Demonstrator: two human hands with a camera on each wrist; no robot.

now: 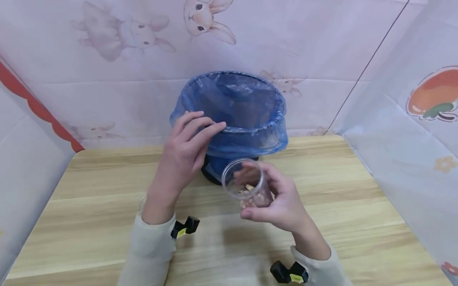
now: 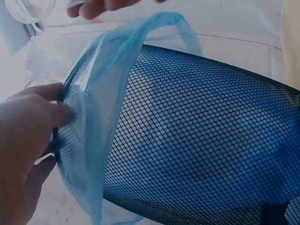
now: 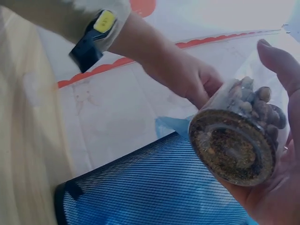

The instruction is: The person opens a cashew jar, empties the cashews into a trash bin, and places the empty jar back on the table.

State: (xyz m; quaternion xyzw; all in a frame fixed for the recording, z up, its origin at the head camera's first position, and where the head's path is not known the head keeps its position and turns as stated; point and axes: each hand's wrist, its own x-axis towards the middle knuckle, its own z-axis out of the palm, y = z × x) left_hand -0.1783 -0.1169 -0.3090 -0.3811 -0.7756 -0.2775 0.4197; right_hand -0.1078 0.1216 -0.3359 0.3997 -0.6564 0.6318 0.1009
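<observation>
A mesh trash can [image 2: 187,122] lined with a blue plastic bag [image 1: 247,142] stands at the back of the table. My left hand [image 1: 183,153] holds the near left part of its rim, fingers over the edge; the left wrist view shows the thumb lower down beside the rim. To the right and nearer, my right hand [image 1: 286,204] grips a clear plastic jar [image 1: 260,194] round its side, apart from the can. Brown nut-like pieces [image 3: 262,105] lie in the jar, with dark crumbs over its base. The jar's mouth leans toward the can.
The wood-patterned table [image 1: 343,214] spreads around the can and both arms. Behind the can rises a pale wall sheet [image 1: 143,99] with rabbit drawings. Side panels stand left and right. Small black wrist cameras [image 1: 289,273] sit at the sleeve cuffs.
</observation>
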